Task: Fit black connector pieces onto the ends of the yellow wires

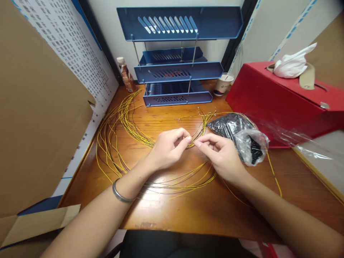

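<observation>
Above the middle of the table, my left hand [173, 147] and my right hand [220, 154] face each other, each closed in a pinch. Their fingertips nearly meet, and whatever sits between them is too small to make out. Behind and beneath them curves a bundle of thin yellow and dark wires [135, 129], looping out to the left and back under my hands. Tipped wire ends [206, 116] fan out just beyond my fingers. Close to my right hand lies a clear plastic bag [248, 143] with small black pieces inside.
A blue tiered desk tray [178, 71] stands at the back of the wooden table [172, 216], between a drink bottle [127, 76] and a paper cup [223, 85]. On the right is a red box [279, 104] topped with tissue. Cardboard [40, 114] rises along the left.
</observation>
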The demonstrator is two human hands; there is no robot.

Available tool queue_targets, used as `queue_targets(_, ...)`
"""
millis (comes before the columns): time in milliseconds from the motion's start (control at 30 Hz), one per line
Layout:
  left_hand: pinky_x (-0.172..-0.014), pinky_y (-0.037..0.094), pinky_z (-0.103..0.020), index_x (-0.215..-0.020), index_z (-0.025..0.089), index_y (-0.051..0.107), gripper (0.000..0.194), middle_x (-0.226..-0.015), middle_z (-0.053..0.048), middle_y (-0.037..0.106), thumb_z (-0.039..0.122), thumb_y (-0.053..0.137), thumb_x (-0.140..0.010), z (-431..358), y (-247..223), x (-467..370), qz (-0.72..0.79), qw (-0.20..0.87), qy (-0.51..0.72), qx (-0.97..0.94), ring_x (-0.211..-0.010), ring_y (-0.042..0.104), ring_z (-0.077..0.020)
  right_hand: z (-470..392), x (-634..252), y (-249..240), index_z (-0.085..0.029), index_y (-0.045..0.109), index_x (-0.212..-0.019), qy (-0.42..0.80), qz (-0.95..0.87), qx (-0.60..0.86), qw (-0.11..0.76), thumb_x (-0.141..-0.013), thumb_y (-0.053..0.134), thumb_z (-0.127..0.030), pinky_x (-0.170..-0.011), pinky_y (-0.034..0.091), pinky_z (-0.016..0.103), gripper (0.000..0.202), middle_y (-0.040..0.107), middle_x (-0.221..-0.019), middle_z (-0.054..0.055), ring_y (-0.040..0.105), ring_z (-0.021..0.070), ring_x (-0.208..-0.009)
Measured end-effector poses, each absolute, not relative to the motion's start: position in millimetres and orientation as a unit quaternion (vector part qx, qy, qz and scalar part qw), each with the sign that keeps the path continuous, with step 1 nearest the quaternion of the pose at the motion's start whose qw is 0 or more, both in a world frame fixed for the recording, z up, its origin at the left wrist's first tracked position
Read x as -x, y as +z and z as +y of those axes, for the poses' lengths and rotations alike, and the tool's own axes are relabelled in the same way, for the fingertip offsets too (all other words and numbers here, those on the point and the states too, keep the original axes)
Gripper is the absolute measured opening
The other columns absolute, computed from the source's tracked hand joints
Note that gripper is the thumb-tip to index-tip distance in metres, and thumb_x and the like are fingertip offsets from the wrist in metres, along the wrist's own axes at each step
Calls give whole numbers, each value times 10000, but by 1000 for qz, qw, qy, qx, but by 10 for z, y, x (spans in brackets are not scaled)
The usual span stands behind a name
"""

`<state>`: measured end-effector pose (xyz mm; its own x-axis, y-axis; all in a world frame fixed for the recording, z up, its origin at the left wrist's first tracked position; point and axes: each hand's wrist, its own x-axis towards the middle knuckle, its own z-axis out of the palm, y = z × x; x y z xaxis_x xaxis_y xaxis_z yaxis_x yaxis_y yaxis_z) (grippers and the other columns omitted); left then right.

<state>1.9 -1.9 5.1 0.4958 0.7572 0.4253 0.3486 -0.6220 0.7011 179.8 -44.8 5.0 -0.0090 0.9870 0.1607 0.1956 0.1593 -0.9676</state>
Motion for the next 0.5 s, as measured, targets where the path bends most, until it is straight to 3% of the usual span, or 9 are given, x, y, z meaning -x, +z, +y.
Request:
queue_targets(200, -601, 347, -236, -757, 160, 532, 271, -653, 31, 506, 286, 467, -988, -38, 38, -52, 342, 280, 369, -818, -599, 452, -98, -463, -1786, 54, -146, 711, -763, 384, -599, 512, 481, -811, 686, -332, -525, 343, 257, 194, 572, -611, -3, 450, 107, -547)
queue_targets(500, -546, 274, -247, -611, 180, 378, 405, -566, 53, 335, 315, 472, -981, -42, 10, -102, 363, 293, 401, -788, -532, 334, -84, -462, -1797, 64, -147, 717, -782, 417, -585, 503, 481, -798, 711, -342, -518, 332, 259, 196, 591, -628, 1, 453, 107, -547)
